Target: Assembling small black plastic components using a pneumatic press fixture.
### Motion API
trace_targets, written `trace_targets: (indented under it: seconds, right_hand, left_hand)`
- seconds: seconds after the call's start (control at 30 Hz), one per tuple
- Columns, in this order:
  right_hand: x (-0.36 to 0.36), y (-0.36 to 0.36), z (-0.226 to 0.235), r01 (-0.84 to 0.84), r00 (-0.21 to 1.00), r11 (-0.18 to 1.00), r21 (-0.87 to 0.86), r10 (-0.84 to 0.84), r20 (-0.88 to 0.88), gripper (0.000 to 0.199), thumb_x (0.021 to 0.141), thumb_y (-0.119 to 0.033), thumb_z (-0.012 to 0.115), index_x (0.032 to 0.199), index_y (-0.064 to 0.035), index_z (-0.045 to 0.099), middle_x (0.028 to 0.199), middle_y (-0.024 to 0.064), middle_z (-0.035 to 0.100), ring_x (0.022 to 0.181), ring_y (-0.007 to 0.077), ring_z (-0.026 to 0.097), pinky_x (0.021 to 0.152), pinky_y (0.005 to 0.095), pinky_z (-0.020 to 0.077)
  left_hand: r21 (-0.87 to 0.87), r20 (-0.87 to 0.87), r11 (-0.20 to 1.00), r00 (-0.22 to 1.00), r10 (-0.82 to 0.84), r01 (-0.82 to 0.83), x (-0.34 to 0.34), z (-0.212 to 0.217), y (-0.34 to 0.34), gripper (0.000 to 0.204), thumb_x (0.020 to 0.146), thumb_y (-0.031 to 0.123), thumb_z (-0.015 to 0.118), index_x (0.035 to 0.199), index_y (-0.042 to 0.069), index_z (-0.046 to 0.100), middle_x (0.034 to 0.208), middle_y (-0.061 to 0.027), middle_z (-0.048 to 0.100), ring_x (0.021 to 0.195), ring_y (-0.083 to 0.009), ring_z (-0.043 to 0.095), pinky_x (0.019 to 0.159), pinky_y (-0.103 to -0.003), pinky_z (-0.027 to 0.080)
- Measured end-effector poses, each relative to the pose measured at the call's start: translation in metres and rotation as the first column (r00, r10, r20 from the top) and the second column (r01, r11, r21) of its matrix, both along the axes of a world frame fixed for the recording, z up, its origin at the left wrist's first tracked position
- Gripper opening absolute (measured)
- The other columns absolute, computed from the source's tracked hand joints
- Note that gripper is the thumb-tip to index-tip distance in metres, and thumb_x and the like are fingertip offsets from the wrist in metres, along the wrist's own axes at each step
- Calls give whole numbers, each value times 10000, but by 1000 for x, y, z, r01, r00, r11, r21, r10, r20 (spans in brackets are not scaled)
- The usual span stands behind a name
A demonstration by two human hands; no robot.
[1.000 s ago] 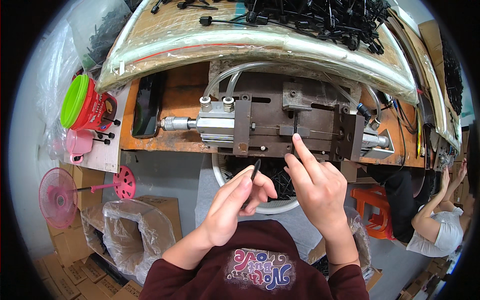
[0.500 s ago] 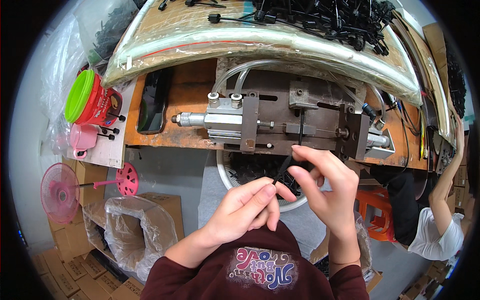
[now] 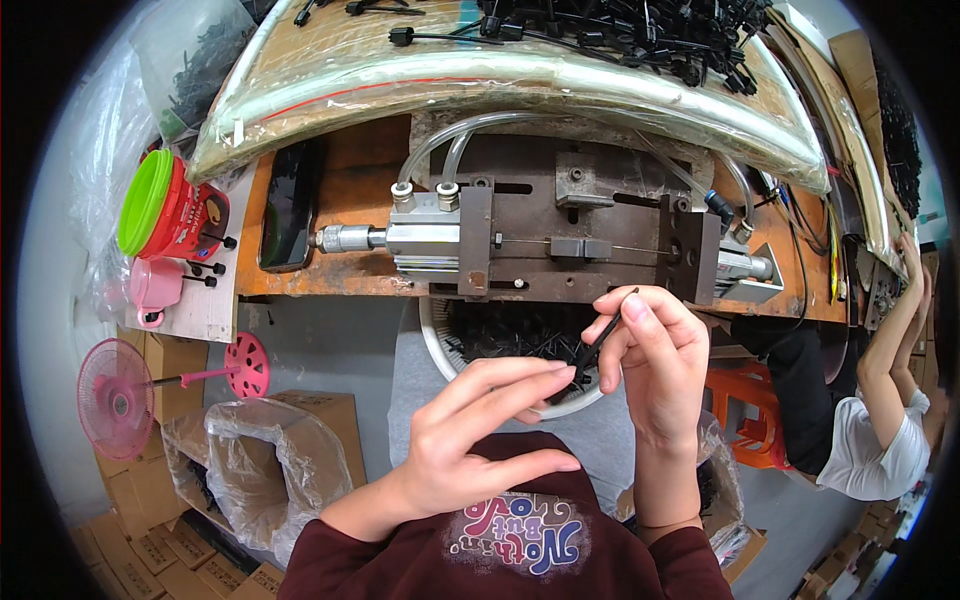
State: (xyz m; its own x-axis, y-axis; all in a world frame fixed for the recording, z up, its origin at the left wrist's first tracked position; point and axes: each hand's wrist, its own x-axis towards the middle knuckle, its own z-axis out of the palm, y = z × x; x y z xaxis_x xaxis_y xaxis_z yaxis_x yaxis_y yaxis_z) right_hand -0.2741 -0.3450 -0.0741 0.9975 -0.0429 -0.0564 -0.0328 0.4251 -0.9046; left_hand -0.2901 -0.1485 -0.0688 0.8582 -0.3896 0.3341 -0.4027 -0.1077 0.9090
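Between the thumb and fingers of my right hand [image 3: 655, 360] is a thin black plastic rod [image 3: 600, 340], tilted, its upper tip pointing away to the right. My left hand [image 3: 450, 430] is open, its fingers stretched out and the thumb well apart. The left fingertips are close to the rod's lower end; whether they touch it I cannot tell. Just beyond my hands stands a brown metal clamping fixture [image 3: 540, 270] with small grey blocks in its middle. Below the hands, a white round basket [image 3: 434, 345] holds many black pieces.
A pneumatic cylinder [image 3: 424, 243] with clear hoses sits at the fixture's left. Black plastic parts [image 3: 640, 40] are heaped on the plastic-wrapped board behind. At left are a red bucket [image 3: 185, 215], a pink cup [image 3: 157, 285] and a pink fan [image 3: 116, 398]. Another person's arm [image 3: 885, 335] shows at right.
My left hand has opened and let go of the rod. My right hand now holds the rod, which has come away from the fixture toward me. The view has shifted slightly.
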Motion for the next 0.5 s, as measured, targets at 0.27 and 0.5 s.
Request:
trace_targets:
  seconds: [0.27, 0.5]
  right_hand:
    - [-4, 1, 4, -47, 998, 996, 78, 50, -35, 192, 996, -102, 569, 1059, 63, 644, 838, 172, 701, 540, 154, 647, 504, 255, 529]
    - [-5, -1, 1, -82, 996, 995, 57, 84, -25, 203, 1017, -134, 544, 985, 51, 623, 821, 173, 697, 522, 160, 646, 491, 248, 524]
  left_hand:
    - [52, 215, 999, 976, -22, 11, 4, -2, -2, 402, 670, -29, 816, 1061, 23, 745, 1053, -106, 694, 863, -210, 685, 685, -287, 562]
    - [50, 199, 999, 980, -26, 16, 3, -2, -5, 301, 698, 8, 822, 992, 17, 760, 1057, -123, 691, 909, -231, 703, 708, -308, 593]
